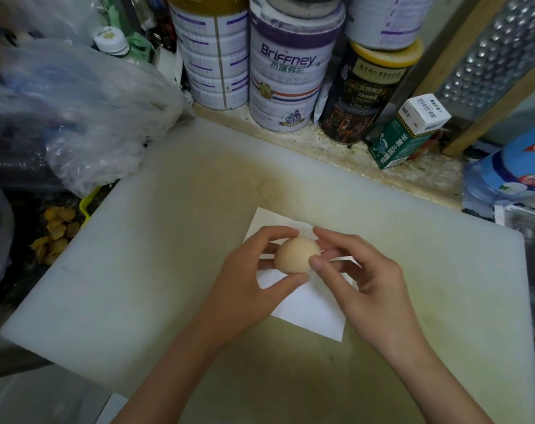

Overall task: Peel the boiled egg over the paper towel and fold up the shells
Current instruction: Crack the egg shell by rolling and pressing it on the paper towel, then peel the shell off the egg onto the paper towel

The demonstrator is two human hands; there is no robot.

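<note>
From my remote feed I see a thick white board [122, 286], stained yellowish toward its middle, covering the table. Behind it runs a speckled stone ledge [330, 145] crowded with tall tins [212, 56], one lettered Briffney [287, 65], a dark jar with a yellow lid [367, 87] and a green-and-white carton [404, 136]. Crumpled plastic bags [85, 108] pile up on the left. A wooden frame [450, 35] holding a dimpled metal sheet [499, 47] stands at the right. The light is dim and greenish.

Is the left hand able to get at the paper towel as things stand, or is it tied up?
Probably yes: the paper towel lies flat right under the left hand with nothing between. But its fingers grip the egg, so the right hand would have to hold it alone.
</note>
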